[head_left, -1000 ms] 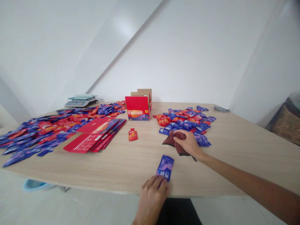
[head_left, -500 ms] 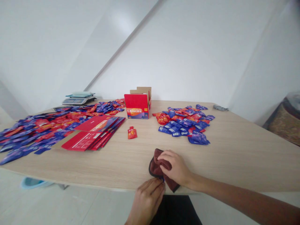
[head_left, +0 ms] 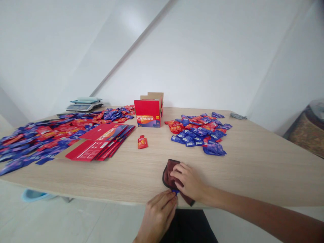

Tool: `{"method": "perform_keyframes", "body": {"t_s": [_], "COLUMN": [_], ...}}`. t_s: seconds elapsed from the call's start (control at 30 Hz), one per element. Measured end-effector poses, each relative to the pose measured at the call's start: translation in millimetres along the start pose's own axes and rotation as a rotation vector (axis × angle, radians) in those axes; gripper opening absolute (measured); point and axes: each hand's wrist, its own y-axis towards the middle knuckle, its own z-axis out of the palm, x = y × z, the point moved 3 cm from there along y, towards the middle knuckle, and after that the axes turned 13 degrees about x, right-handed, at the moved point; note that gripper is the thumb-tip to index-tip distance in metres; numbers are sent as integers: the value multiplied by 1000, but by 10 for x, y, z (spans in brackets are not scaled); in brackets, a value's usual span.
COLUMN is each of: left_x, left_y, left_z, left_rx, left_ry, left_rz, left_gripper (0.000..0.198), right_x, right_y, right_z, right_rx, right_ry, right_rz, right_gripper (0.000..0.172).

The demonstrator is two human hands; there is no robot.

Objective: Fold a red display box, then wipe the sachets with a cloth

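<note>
My right hand presses a brown cloth with a dark edging onto the table near its front edge, fingers bent over the fabric. Beside it, my left hand is closed at the table edge on a small blue sachet; only a bit of the sachet shows between the hand and the cloth. A single red sachet lies farther up the table. To the right is a loose pile of blue and red sachets.
An open red carton stands at the back middle. Flattened red cartons lie stacked at left, against a large heap of sachets. Behind them sits a weighing scale. A grey crumpled item lies at the far right edge.
My right hand and the cloth have shifted slightly, and more of the blue sachet shows beside the left hand's fingertips. The cartons and piles stay in place.
</note>
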Motion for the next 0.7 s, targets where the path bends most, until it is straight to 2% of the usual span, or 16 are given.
{"method": "perform_keyframes", "body": {"t_s": [0.4, 0.7], "left_x": [26, 60], "left_y": [-15, -35], "left_z": [13, 78], "left_rx": [8, -6], "left_ry": [-6, -8], "left_rz": [-2, 9], "left_gripper": [28, 30], "right_x": [-429, -715], "right_y": [160, 228], "right_z": [-126, -141], "right_rx": [-17, -47], "right_ry": [-23, 108], "right_rz": [93, 158], "right_gripper": [26, 24]}}
